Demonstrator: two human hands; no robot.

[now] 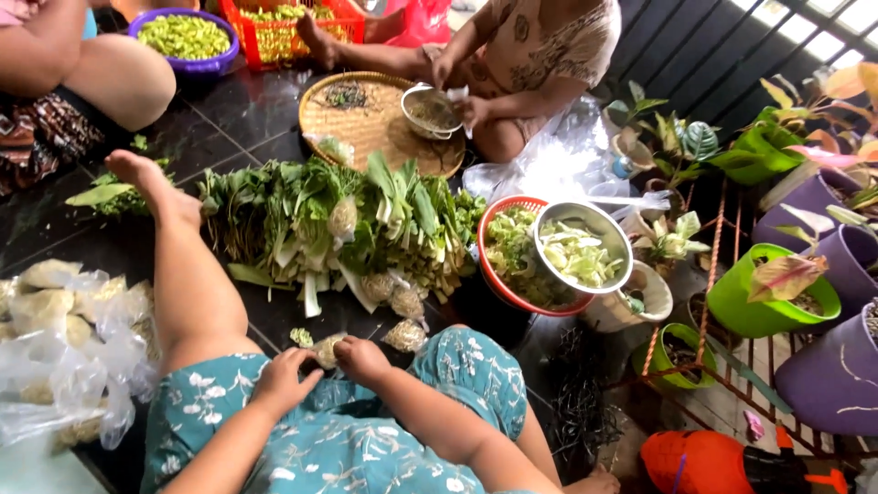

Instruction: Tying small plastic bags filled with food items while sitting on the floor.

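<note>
A small clear bag of pale sprouts (326, 350) is pinched between both hands, so neither hand is open: the left hand (285, 377) is curled round its near end and the right hand (362, 358) is closed on the other end, right above a knee in teal flowered cloth (462, 375). The bag is held just off the dark tiled floor (233, 119), on the near side of the big pile of leafy greens (338, 224).

Everything else is placed around that pile of greens:
- a few more filled little bags (395, 302) are tucked against its near edge, with one more (405, 336) lying just beside the right hand
- a red plastic basket (494, 274) of chopped greens is set right next to its right end, and a metal colander (578, 247) of pale cut leaves is propped on top of that basket
- a round woven tray (375, 119) is laid just behind it, and a metal bowl (430, 112) is held over the tray by another person's hands
- a purple bowl of green bits (185, 38) and a red crate (288, 32) are seen well behind it, up by the far edge
- a heap of clear plastic bags (64, 348) stuffed with sprouts is piled well off to its left
- green and purple plant pots (777, 302) are lined up far off to its right, past the colander

A bare leg is stretched out across the floor, with the foot (151, 183) touching the left end of the greens
</note>
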